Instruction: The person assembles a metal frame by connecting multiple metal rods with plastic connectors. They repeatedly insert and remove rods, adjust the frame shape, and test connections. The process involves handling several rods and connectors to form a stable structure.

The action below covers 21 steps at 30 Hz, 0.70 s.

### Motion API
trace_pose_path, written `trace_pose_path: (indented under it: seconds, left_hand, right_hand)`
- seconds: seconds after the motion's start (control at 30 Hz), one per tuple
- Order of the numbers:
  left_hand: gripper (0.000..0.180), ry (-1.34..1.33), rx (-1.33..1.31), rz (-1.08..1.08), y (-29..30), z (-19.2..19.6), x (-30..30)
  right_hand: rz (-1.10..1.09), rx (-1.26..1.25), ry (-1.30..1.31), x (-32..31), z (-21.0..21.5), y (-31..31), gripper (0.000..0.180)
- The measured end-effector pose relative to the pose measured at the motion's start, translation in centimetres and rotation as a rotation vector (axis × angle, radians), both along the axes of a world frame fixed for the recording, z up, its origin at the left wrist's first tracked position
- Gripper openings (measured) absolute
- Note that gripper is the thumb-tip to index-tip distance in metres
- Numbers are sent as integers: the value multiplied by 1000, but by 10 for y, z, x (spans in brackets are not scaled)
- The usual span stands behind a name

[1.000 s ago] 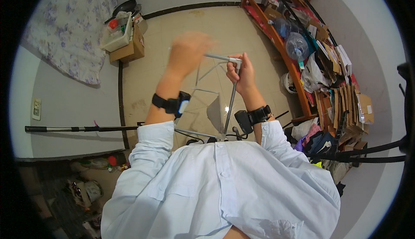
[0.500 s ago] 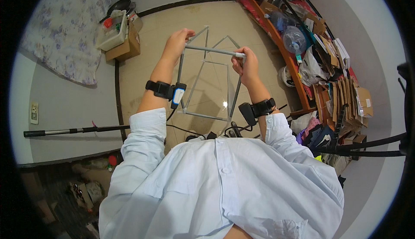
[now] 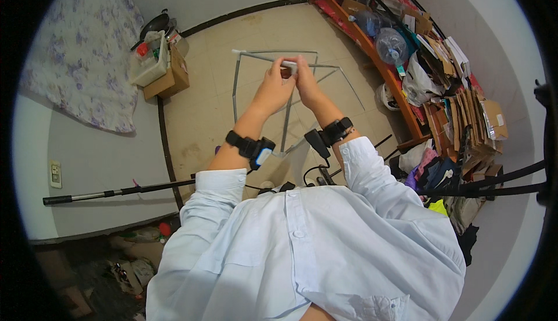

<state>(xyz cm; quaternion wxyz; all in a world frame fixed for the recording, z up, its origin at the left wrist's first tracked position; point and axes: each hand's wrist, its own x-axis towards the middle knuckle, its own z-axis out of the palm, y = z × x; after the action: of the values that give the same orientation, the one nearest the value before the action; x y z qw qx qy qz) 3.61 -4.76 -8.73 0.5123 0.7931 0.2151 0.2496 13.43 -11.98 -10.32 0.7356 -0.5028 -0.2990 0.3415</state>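
Note:
A frame of thin grey rods (image 3: 235,83) with white corner joints is held up in front of me over the tiled floor. My left hand (image 3: 274,85) and my right hand (image 3: 303,81) meet at one white joint near the frame's top middle, both closed around it. Rods run left, right and down from that joint. Each wrist carries a black strap with a small device.
A cardboard box with a white plastic container (image 3: 156,65) stands by the left wall. A wooden shelf (image 3: 372,42) crammed with bottles, bags and flattened cardboard lines the right side. A black and silver pole (image 3: 116,192) crosses at the left; a floral mattress (image 3: 75,59) lies beyond.
The hands were apart on the top rod; they have come together at one joint in the middle. The rod frame has shifted and now spreads wider to both sides.

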Motion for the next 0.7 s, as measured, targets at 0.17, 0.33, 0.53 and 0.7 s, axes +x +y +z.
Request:
trace_pose_path:
  seconds: [0.17,0.33,0.53,0.7]
  left_hand:
    - [48,16,-182,171,-5,-25,23]
    - [45,30,-17,363,-8,-36,28]
    - [33,25,94,354,-10,-38,27]
    - [29,54,135,252,-3,-9,10]
  right_hand:
    - [196,-131,-5,6,-16,9,64]
    - [173,-117,-147,2,-23,-2,67]
    - [279,-157,-112,1,-17,-29,79]
    - [444,-371,-12,23,-26,-70,74]
